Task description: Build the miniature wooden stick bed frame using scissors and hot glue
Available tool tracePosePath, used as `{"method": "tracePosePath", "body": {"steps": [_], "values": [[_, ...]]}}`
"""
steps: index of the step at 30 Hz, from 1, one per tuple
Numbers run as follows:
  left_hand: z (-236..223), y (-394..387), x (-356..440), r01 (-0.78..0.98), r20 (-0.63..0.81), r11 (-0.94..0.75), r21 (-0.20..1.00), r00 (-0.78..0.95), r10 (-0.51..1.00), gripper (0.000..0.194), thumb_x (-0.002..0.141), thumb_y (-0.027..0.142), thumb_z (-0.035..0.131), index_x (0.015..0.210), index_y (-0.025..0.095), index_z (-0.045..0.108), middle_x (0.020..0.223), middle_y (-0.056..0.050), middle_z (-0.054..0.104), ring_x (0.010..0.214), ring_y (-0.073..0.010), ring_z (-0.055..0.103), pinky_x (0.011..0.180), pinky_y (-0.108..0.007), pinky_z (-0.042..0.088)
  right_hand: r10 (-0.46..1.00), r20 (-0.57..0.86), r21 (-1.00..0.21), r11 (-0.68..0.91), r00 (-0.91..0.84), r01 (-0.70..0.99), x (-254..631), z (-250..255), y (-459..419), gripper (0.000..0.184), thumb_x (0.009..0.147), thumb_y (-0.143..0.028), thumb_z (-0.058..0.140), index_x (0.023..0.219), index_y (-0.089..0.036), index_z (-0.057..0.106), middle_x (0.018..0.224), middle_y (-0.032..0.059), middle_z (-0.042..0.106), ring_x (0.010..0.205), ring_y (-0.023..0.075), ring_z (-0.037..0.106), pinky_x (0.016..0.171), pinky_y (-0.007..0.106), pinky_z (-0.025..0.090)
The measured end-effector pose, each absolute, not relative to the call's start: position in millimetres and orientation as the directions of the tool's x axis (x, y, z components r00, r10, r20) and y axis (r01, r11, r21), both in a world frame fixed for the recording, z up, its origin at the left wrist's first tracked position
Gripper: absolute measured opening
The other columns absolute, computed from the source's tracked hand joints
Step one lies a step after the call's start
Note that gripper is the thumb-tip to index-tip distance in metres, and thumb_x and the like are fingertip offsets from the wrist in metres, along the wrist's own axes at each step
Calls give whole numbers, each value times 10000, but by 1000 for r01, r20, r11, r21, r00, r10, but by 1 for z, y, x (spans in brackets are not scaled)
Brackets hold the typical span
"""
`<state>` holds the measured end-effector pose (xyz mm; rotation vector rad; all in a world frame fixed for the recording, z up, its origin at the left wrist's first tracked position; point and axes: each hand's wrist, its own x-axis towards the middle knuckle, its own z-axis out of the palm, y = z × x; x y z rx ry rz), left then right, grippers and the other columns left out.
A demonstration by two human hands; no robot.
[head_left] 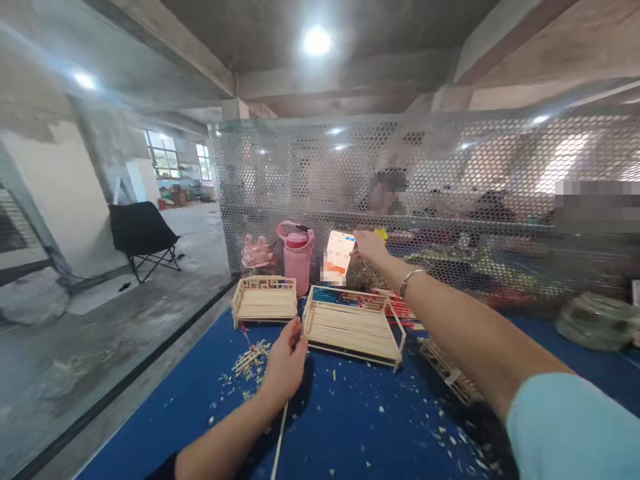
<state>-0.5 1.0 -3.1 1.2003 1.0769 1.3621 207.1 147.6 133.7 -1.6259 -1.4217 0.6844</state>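
My right hand (369, 247), with a bracelet (411, 281) on the wrist, grips the right edge of a smartphone (339, 257). Its lit screen shows a timer at zeros. Loosely curled, my left hand (286, 360) hovers by the near left corner of a larger wooden stick frame (353, 327); thumb and forefinger look slightly apart, and I see nothing between them. A smaller stick frame (265, 300) stands to its left. From beneath my left wrist a thin wooden stick (280, 440) runs toward the near edge.
Short stick pieces (250, 358) and chips litter the blue table (345, 413). Behind the frames are a pink bottle (297, 263) and red sticks (395, 307). Another stick piece (450, 373) lies under my right arm. A perforated metal screen (300, 173) closes the back; a folding chair (143, 233) stands left.
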Motion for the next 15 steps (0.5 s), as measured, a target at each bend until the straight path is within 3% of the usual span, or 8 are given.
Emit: {"method": "tracePosePath", "body": {"steps": [6,15], "values": [[-15,5,-2,-67,201,-201,977,-1,980,330,702,226,634,1025,163,606,1064,-90,675,1011,-217,609,965,-352,418,978,98,-861,-9,183,509,194,116,156,315,886,-331,517,1150,-161,537,1147,82,566,959,184,582,808,391,503],[-14,3,-2,-90,218,-214,973,37,975,335,692,251,647,1011,153,616,1095,-104,669,1049,-227,600,979,-351,406,968,115,-892,2,223,451,189,112,168,314,885,-330,519,1147,-158,537,1135,79,571,946,181,587,795,385,508]]}}
